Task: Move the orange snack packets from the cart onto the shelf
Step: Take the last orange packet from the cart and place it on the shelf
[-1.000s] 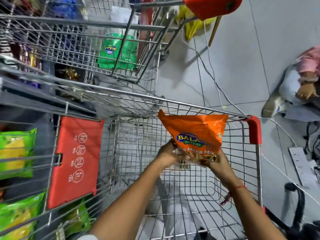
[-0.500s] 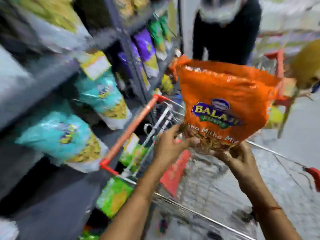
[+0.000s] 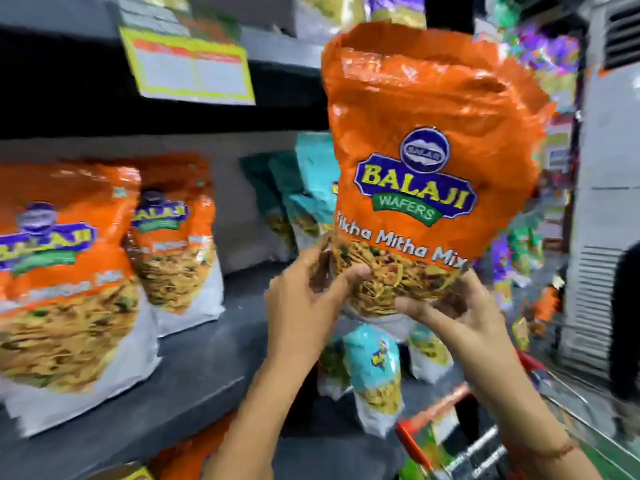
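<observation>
Packet's up out of the cart and now right at the shelf

A second ago the packet (image 3: 429, 161) was down over the cart basket; now it's lifted and the view has swung round to the shelf (image 3: 194, 358), so I'd say the carry is basically done and only the set-down is left. Both hands grip it by its bottom edge: left hand (image 3: 304, 306) pinching the lower left corner, right hand (image 3: 460, 317) cupped under the lower right. It's upright, held in the air in front of the shelf, above the shelf board and right of the two orange packs (image 3: 114, 258) already standing on the shelf. The bare stretch of shelf beside those looks like the obvious spot. Cart (image 3: 460, 427) is below the shelf, lower right.
</observation>
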{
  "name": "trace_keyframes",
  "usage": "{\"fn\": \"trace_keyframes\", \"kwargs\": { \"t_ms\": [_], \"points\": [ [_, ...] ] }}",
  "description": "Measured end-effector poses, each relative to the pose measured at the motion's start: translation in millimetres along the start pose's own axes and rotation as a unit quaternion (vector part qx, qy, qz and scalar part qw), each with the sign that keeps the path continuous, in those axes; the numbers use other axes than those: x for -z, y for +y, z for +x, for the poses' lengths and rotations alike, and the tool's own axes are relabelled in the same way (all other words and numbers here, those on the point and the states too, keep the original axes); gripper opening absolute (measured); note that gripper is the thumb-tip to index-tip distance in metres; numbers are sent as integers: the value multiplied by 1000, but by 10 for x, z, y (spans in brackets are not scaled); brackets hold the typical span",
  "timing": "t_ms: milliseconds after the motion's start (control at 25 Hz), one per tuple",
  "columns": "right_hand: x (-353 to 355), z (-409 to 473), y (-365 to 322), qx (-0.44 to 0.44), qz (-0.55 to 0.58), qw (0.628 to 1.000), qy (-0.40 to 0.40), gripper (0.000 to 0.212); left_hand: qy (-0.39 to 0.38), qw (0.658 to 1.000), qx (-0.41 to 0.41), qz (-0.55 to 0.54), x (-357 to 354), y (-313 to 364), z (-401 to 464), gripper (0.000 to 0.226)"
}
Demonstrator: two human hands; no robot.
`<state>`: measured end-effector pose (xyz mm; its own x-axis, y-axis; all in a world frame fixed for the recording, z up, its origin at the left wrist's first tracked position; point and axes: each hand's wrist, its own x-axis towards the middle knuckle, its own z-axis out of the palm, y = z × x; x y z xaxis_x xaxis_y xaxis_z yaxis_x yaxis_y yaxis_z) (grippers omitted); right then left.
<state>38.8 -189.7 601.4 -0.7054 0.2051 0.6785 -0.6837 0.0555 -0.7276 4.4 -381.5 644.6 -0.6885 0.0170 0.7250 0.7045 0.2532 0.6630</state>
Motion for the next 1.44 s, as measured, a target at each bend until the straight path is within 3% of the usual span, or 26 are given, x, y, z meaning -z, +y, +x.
{"fn": "trace_keyframes", "kwargs": {
  "t_ms": [280, 480, 720, 960, 1160, 1280, 1440],
  "points": [
    [-835, 505, 382, -27, 33, 992, -115, 64, 60, 970, 36, 234, 667, -271, 192, 64],
    [-973, 735, 677, -61, 31, 987, -143, 59, 51, 959, 98, 260, 665, -546, 336, 54],
    [-1011, 1010, 855, -70, 22, 979, -192, 76, 58, 935, 145, 317, 571, -793, 449, 56],
    [-984, 1113, 938, -94, 34, 978, -184, 77, 36, 929, 172, 327, 498, -794, 488, 80],
    [-949, 1059, 902, -77, -12, 983, -166, 61, 40, 939, 202, 275, 442, -797, 460, 62],
    [-928, 1016, 802, -75, -21, 985, -153, 61, 42, 940, 212, 265, 446, -733, 390, 63],
    [-904, 926, 514, -4, -34, 999, -33, 78, 84, 955, 176, 222, 582, -370, 170, 77]
  ]
}}
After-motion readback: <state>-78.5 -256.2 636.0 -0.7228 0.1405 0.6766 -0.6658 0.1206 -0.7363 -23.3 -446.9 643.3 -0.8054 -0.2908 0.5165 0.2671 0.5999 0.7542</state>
